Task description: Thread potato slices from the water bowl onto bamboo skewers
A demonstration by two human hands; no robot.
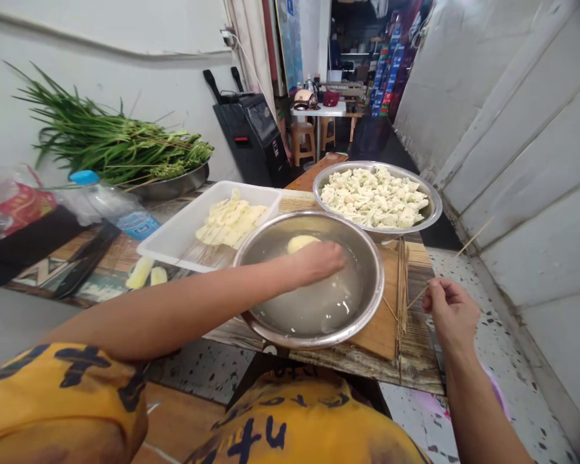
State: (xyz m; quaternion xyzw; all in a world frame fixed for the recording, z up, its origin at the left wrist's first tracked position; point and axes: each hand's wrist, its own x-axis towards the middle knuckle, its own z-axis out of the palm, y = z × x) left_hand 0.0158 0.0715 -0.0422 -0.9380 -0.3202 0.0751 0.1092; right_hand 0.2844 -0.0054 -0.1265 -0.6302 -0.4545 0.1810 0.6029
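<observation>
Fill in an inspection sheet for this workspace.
Surface: wood-patterned table, crowded.
Job's things: round steel bowl of cloudy water, pale yellow rounded piece inside; translucent white plastic tray with thin pale yellow slices; loose bundle of thin tan wooden sticks.
Clutter: clear plastic bottle with blue cap; oval steel bowl of white cauliflower florets; long green-stemmed vegetables in a metal basin.
Hands: left hand over the water, blurred, grasp unclear; right hand pinching one thin tan stick.
Cables: thin white cord by the wall socket.
Surroundings: white walls, speckled floor, boxy black machine.
</observation>
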